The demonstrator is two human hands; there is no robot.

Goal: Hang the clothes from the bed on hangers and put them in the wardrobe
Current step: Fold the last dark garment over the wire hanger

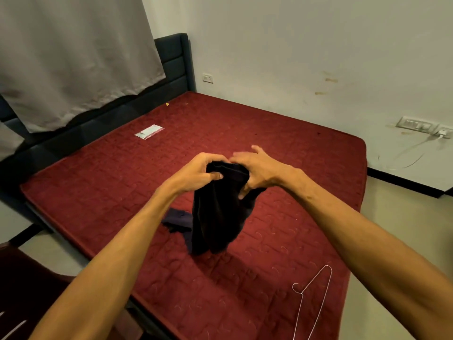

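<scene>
Left hand (198,173) and right hand (259,169) clutch the top of the black garment (218,217) at frame centre; it hangs vertically over the bed (98,180). Wire hanger (315,288) lies lower right, nearer the right hand.

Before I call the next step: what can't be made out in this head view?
Head view only:
Black garment: bunched in the left hand and right hand, type unclear.
Blue garment: mostly hidden behind the black garment.
Wire hanger: lower part cut off by bottom edge.
Packet: too small to identify.
Wardrobe: out of frame.
</scene>
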